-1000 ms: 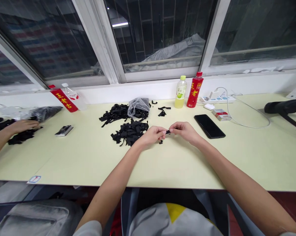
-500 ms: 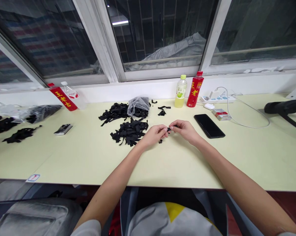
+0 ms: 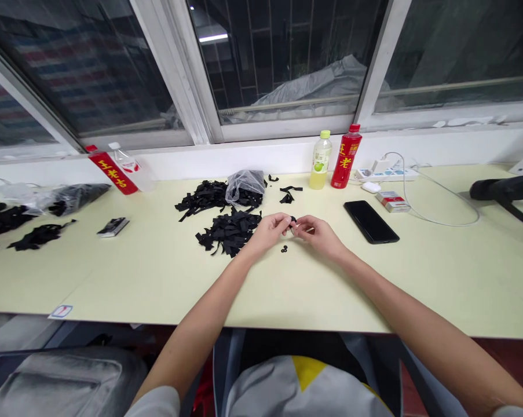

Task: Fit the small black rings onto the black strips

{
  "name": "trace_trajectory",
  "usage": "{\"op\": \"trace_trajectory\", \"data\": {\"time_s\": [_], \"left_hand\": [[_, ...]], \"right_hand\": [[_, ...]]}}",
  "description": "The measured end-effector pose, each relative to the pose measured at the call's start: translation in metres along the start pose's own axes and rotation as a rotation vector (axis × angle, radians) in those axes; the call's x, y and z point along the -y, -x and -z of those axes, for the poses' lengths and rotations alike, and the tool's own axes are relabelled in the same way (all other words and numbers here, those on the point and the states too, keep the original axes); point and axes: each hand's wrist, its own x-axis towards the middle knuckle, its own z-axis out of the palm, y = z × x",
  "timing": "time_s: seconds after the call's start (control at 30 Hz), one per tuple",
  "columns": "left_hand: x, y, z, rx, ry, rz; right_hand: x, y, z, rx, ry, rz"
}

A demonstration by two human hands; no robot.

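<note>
My left hand (image 3: 270,230) pinches a small black fabric strip (image 3: 293,219) that looks bent into a loop. From the other side my right hand (image 3: 319,234) meets it, thumb and fingertips closed at the strip. The fingers hide most of this piece. On the table just below the hands lie several small black rings (image 3: 284,249). Left of my left hand is a pile of cut black strips (image 3: 229,233). Behind it a second pile (image 3: 205,198) is partly covered by a clear plastic bag (image 3: 245,186).
A black phone (image 3: 371,222) lies right of my hands, near a cigarette box (image 3: 392,201), a white earphone case (image 3: 371,187) and a power strip (image 3: 387,174). A yellow drink bottle (image 3: 319,162) and red bottle (image 3: 346,157) stand behind. A few loose strips (image 3: 287,197) lie ahead.
Both hands have shifted slightly left and up, uncovering the small rings. The black strip, held out flatter between the fingers before, now looks bent and upright.
</note>
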Motion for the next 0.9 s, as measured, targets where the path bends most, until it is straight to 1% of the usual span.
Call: {"op": "trace_trajectory", "data": {"time_s": [0.07,0.13,0.2,0.27,0.43,0.67,0.9], "left_hand": [[0.001,-0.002,0.002,-0.064,0.042,0.004],[0.002,-0.003,0.003,-0.129,0.06,0.028],[0.003,-0.003,0.005,-0.189,0.057,0.058],[0.004,-0.002,0.005,-0.228,0.037,0.086],[0.004,0.0,0.003,-0.249,-0.054,0.101],[0.006,0.003,0.0,-0.198,-0.152,0.061],[0.016,0.001,0.002,-0.149,-0.166,0.031]], "right_hand": [[0.0,0.002,0.0,0.055,0.155,0.1],[0.0,0.004,0.0,0.143,0.279,0.212],[0.0,0.006,-0.002,0.226,0.343,0.287],[0.0,0.008,-0.004,0.274,0.367,0.316],[-0.004,0.006,-0.006,0.274,0.393,0.314],[-0.002,0.003,-0.001,0.296,0.425,0.267],[0.005,0.004,0.003,0.258,0.338,0.195]]}}
